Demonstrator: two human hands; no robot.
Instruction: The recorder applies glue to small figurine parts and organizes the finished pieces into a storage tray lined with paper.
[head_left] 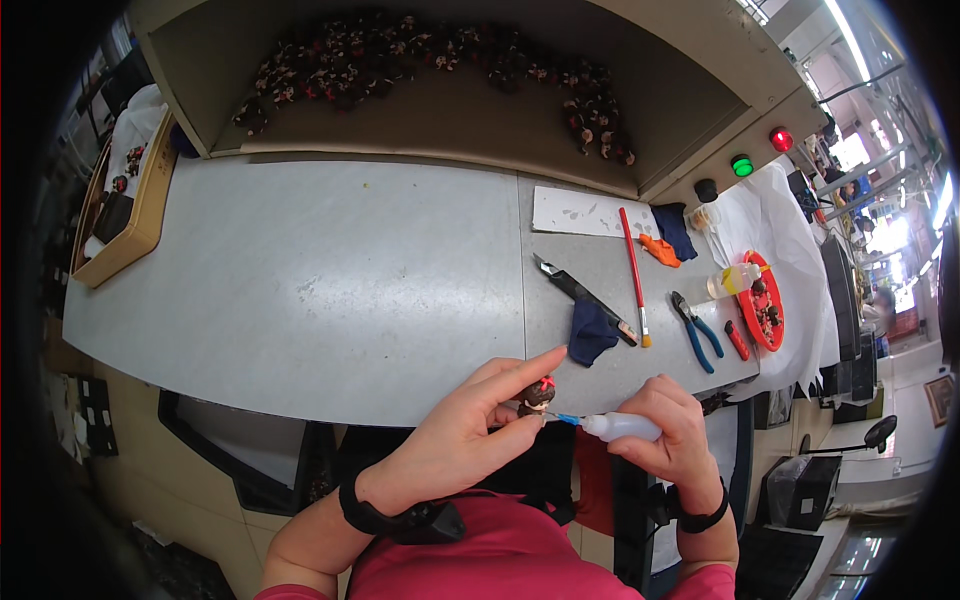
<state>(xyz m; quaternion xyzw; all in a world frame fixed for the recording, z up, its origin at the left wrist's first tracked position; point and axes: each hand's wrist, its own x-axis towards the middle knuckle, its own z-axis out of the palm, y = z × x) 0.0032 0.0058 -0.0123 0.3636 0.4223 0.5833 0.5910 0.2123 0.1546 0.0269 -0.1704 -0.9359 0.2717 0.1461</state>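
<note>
Near the table's front edge, my left hand (478, 420) pinches a small dark-brown figurine (537, 392) with a red bow on top and a pale band lower down. The index finger stretches out past it. My right hand (672, 425) is closed round a small white squeeze bottle (622, 427) with a blue needle tip. That tip points left and meets the lower part of the figurine, though whether it touches I cannot tell. Just beyond the figurine lies a dark-blue cloth (592, 332), partly over a black utility knife (575, 288).
To the right lie a red paintbrush (633, 270), blue-handled pliers (697, 330), a red tool (737, 341), an orange cloth (660, 250), a yellow-liquid bottle (733, 281) and a red tray (778, 335). A box-like chamber (430, 125) holding many figurines stands behind; a carton (150, 215) sits left.
</note>
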